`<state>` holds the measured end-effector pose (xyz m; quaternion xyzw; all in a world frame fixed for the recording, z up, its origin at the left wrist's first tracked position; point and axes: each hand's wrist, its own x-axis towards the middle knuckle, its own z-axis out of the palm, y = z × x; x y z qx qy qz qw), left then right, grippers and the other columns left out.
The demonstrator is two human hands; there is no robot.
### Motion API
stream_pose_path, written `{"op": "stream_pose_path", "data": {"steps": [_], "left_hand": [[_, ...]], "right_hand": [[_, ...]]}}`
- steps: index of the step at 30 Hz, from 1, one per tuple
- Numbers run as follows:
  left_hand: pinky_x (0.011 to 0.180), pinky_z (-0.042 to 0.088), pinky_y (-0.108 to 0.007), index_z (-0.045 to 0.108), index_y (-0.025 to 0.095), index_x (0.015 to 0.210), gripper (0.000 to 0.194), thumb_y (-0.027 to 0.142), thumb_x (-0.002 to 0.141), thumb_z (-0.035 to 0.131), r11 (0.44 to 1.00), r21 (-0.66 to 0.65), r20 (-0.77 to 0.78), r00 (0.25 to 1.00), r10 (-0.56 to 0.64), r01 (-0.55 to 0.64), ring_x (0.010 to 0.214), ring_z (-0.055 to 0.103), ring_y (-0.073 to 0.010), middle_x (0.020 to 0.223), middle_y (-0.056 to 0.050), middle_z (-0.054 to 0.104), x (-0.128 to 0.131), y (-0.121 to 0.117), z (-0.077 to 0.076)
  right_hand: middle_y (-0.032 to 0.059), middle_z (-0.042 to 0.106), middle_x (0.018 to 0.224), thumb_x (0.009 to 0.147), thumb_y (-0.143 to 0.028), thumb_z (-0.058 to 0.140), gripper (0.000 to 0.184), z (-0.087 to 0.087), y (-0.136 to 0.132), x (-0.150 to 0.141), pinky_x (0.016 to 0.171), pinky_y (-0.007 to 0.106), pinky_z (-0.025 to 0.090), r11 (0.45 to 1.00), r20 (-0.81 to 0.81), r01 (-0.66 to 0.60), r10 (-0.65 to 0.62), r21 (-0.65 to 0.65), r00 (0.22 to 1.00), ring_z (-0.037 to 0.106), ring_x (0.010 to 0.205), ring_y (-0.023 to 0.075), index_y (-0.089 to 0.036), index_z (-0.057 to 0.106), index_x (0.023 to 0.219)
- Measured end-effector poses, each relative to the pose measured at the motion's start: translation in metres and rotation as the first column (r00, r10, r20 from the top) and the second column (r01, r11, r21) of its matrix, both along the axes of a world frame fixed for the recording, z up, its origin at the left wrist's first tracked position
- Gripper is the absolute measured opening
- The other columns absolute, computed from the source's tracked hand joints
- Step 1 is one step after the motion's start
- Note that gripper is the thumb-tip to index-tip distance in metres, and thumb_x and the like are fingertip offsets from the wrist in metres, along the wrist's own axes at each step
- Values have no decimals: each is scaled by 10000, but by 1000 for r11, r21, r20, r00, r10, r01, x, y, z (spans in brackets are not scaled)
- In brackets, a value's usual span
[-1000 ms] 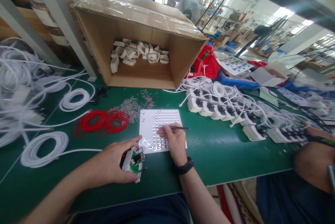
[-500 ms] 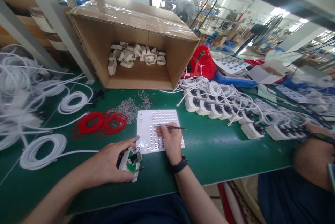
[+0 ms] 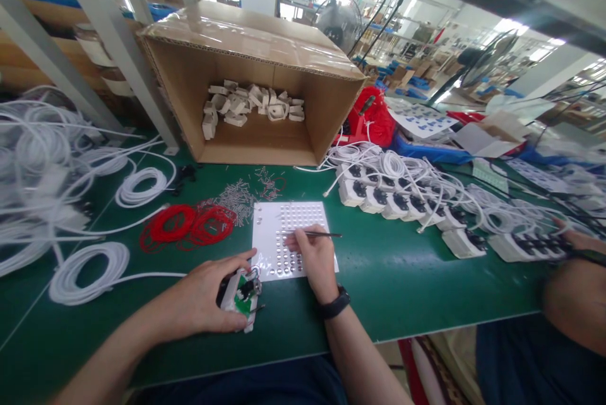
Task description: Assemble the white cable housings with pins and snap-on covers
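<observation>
My left hand [image 3: 203, 294] is closed around a white plastic housing [image 3: 231, 296] near the table's front edge. Its open side shows a green circuit board [image 3: 242, 304] with a black part and thin wires. Just beyond it lies a white sheet [image 3: 265, 244] with rows of small, round, shiny pieces. Over this sheet, my right hand [image 3: 318, 261] pinches slim dark tweezers [image 3: 327, 234], their tips pointing left above the rows. Whether the tips hold a piece is too small to tell. A white cable [image 3: 151, 275] runs from a coil towards my left hand.
An open cardboard box [image 3: 265, 149] with white housings stands behind. Red wire coils [image 3: 173, 228] and loose metal pins [image 3: 237, 200] lie left of the sheet. White cable coils [image 3: 89, 272] fill the left; rows of housings [image 3: 353, 193] stand right. A co-worker's arm [image 3: 575, 291] is far right.
The view shifts slightly left and back again. Both hands keep nearly the same place, with the housing and the tweezers still held. The co-worker's arm at the right has moved a little.
</observation>
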<state>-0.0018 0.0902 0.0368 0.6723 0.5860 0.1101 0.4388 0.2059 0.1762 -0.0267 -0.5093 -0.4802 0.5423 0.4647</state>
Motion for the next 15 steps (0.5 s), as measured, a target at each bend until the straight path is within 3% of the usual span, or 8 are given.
{"op": "stream_pose_path", "data": {"steps": [3,5,7,9,11,15], "left_hand": [[1027,367,-425,500,261,1259,739,467,584,722,999,22,70,997,37,-39,1211,477,-299,1376,-54,468,1,-3,-1],[981,423,-418,505,233,1224,697,430,594,731,986,8,167,973,162,-166,1125,550,-290,1275,-71,556,4,-8,-5],[939,465,-406,469,213,1207,674,378,609,735,927,-19,305,881,363,-375,1074,585,-281,1208,-85,589,9,-15,-12],[956,462,-398,428,215,1191,663,323,616,741,831,-33,444,736,510,-556,1115,562,-274,1237,-98,557,15,-23,-20],[988,441,-395,401,226,1176,642,271,632,738,759,-32,555,620,554,-650,1170,522,-260,1283,-100,511,22,-28,-28],[1029,406,-397,390,223,1175,630,207,650,738,736,-11,670,542,508,-677,1224,470,-247,1306,-101,474,30,-31,-39]], "right_hand": [[23,673,638,788,-372,626,236,1,-2,-1,575,276,552,1000,2,28,-28,3,1000,671,589,169,-177,495,811],[20,675,646,779,-360,643,241,1,-3,-2,581,273,553,999,-20,38,-38,6,999,675,599,168,-181,488,822],[27,683,663,768,-363,660,256,0,-2,-1,586,273,556,999,-70,38,-37,1,997,681,616,172,-181,487,818],[37,693,684,748,-367,683,278,2,-1,0,587,277,560,999,-156,25,-29,-25,987,689,634,182,-180,489,816],[49,704,711,719,-359,715,300,8,-3,2,591,279,563,998,-256,16,-33,-68,966,697,656,195,-180,495,816],[44,709,720,656,-311,774,311,35,-23,2,604,254,555,978,-434,-62,-32,-200,900,700,691,198,-180,529,795]]}}
